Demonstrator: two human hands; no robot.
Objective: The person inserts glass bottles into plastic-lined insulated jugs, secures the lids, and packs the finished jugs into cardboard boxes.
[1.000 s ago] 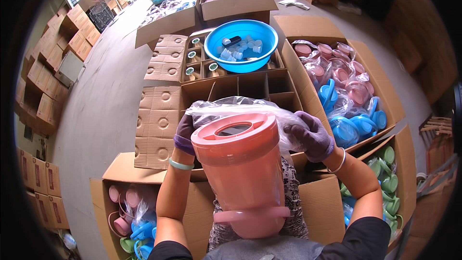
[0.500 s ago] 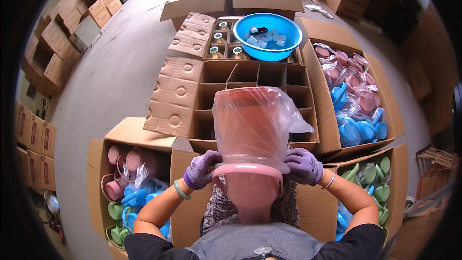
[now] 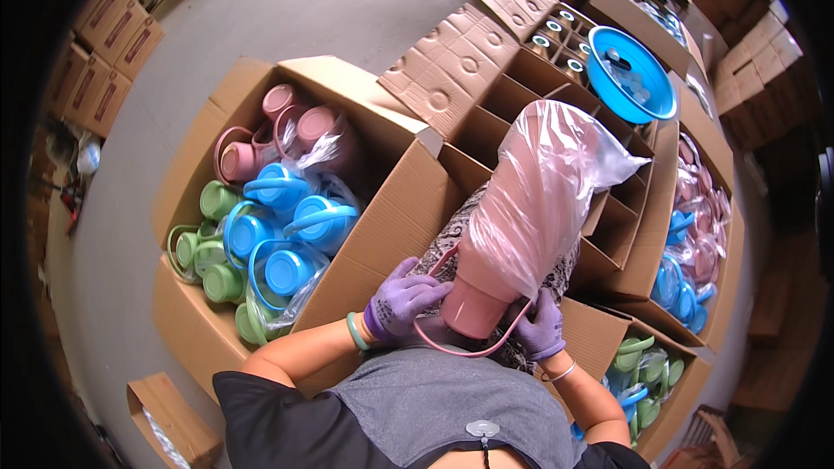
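Observation:
A pink thermos shell (image 3: 476, 302) lies slanting across my lap, its narrow end toward me. A clear plastic bag (image 3: 547, 182) covers its wide body, and the thin carrying handle (image 3: 465, 353) loops out on my side. My left hand (image 3: 405, 302), in a purple glove, has its fingertips against the narrow end, beside the handle. My gloved right hand (image 3: 542, 326) is closed at the bag's lower edge, where the handle also passes. Its fingertips are partly hidden.
At left, a carton (image 3: 404, 200) holds pink, blue and green thermos shells. A divided carton (image 3: 486, 141) stands ahead, with a blue basin (image 3: 673, 108) of small clear pieces beyond. More cartons of thermos parts (image 3: 691, 247) stand at right; a small carton (image 3: 178, 417) is at lower left.
My view has turned left. The shell has tilted from upright to slanting, and the bag reaches farther down its body. My left hand has moved to the narrow end; the handle now hangs toward me.

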